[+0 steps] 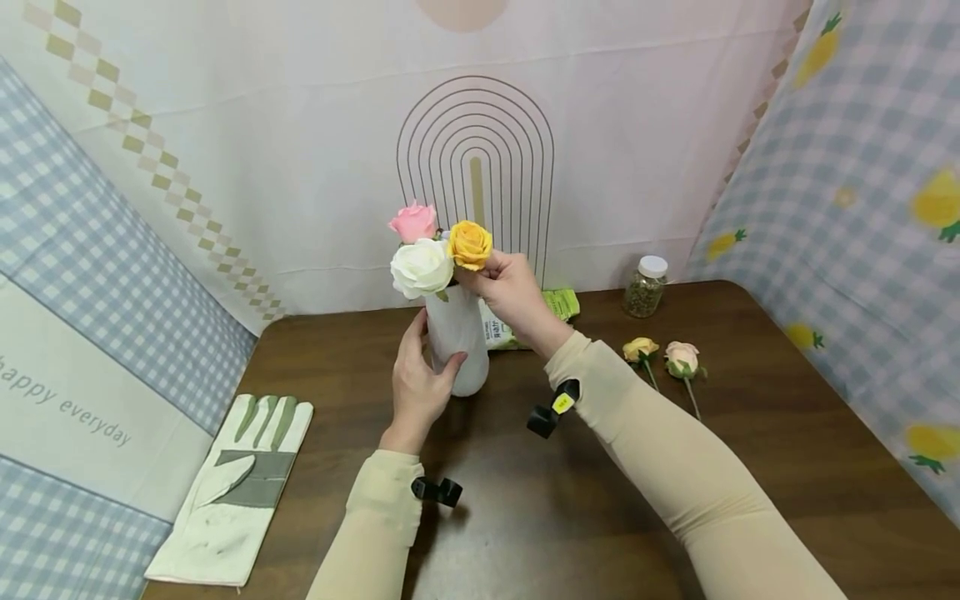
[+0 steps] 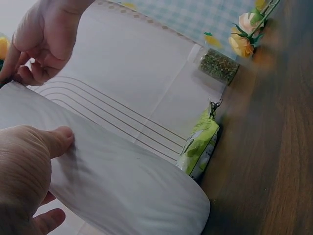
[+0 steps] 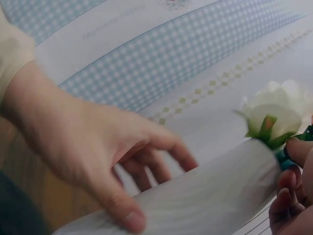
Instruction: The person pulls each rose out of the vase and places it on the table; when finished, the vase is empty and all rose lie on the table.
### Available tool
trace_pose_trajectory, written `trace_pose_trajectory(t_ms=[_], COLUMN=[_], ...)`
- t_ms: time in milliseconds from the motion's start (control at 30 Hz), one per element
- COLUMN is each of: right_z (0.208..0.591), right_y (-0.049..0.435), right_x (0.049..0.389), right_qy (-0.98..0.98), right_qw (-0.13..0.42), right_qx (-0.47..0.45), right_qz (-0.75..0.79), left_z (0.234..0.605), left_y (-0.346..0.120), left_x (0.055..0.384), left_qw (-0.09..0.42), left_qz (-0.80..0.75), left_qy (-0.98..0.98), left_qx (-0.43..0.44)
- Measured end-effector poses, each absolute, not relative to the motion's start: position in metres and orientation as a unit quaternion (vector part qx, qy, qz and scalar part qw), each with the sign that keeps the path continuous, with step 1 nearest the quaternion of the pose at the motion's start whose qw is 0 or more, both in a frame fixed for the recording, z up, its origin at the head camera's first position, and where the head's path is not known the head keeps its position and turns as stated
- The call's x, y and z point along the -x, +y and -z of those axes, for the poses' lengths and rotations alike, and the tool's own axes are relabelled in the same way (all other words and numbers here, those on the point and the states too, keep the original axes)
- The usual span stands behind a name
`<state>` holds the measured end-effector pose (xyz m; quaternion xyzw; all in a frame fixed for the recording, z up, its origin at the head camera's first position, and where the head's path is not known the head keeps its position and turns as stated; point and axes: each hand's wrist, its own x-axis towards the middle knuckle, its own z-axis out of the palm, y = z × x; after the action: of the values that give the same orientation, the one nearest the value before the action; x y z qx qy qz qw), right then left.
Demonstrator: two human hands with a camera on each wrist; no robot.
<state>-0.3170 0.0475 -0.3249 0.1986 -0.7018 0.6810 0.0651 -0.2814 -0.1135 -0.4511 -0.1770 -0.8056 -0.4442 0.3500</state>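
Observation:
A white vase (image 1: pixel 459 342) stands upright on the table with a pink rose (image 1: pixel 414 222) and a white rose (image 1: pixel 422 268) in its mouth. My left hand (image 1: pixel 422 379) holds the vase from the left, thumb across the front and fingers round the far side. At the vase's rim, my right hand (image 1: pixel 513 292) pinches a yellow rose (image 1: pixel 470 245) just under its bloom. The right wrist view shows those fingertips at the mouth, beside the white rose (image 3: pixel 276 110); most of the stem is hidden.
Two loose roses, one yellow (image 1: pixel 641 350) and one pale pink (image 1: pixel 682 358), lie on the table (image 1: pixel 510 500) at right. Behind them stands a lidded jar (image 1: pixel 646 287). A green packet (image 1: pixel 561 303) lies behind the vase. White work gloves (image 1: pixel 240 492) lie at left.

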Motion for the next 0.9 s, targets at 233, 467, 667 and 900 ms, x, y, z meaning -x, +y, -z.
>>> trace_pose_trajectory(t_ms=[233, 467, 667, 900], right_z=[0.311, 0.308, 0.314, 0.32], right_y=[0.049, 0.052, 0.056, 0.061], right_x=[0.314, 0.31, 0.309, 0.313], right_qy=[-0.673, -0.629, -0.675, -0.738], right_qw=[0.103, 0.097, 0.075, 0.08], right_qx=[-0.208, -0.208, -0.207, -0.245], right_qz=[-0.703, -0.743, -0.704, -0.623], left_z=[0.449, 0.45, 0.452, 0.452], left_y=[-0.112, -0.113, -0.114, -0.113], left_x=[0.282, 0.281, 0.28, 0.279], left_qw=[0.361, 0.358, 0.353, 0.352], left_qz=[0.439, 0.44, 0.439, 0.437], left_qy=[-0.802, -0.805, -0.809, -0.811], left_qx=[0.182, 0.176, 0.168, 0.167])
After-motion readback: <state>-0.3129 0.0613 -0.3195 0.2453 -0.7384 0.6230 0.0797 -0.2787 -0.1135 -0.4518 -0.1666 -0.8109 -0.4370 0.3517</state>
